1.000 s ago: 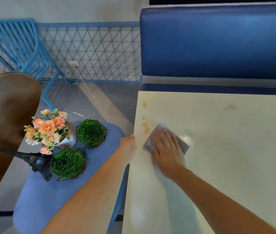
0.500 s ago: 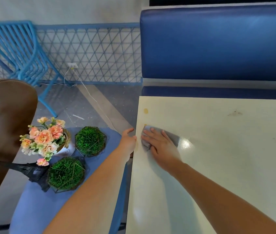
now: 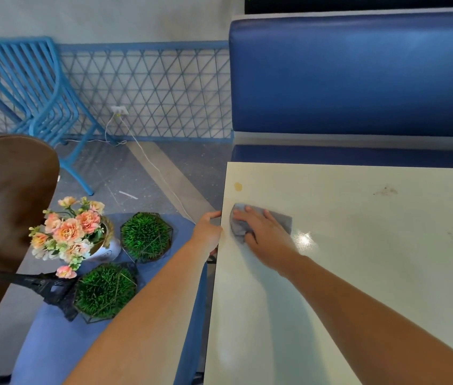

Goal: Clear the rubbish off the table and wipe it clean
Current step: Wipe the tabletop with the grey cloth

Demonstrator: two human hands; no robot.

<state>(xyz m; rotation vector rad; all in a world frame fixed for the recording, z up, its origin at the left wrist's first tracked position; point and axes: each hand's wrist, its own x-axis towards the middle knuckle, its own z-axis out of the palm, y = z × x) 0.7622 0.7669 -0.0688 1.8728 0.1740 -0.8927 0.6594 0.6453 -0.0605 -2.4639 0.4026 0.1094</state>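
A cream table [image 3: 358, 273] fills the right of the head view. My right hand [image 3: 264, 232] lies flat with straight fingers on a grey cloth [image 3: 282, 219] near the table's left edge, pressing it down. A yellow-brown spot [image 3: 238, 186] marks the table just beyond the cloth, and a faint brown smear [image 3: 385, 191] lies farther right. My left hand [image 3: 208, 230] holds the table's left edge, thumb on top, its fingers hidden below the rim.
Left of the table a blue padded seat [image 3: 53, 337] carries a flower pot [image 3: 78, 234], two green grass balls [image 3: 146, 236] [image 3: 104, 290] and a black tower model [image 3: 39, 284]. A blue bench [image 3: 355, 76] stands behind the table. A brown round table [image 3: 6, 195] is far left.
My right hand slid the cloth left to the table's edge over two brown spots, which no longer show. My left hand stayed at the edge. The camera tipped down slightly.
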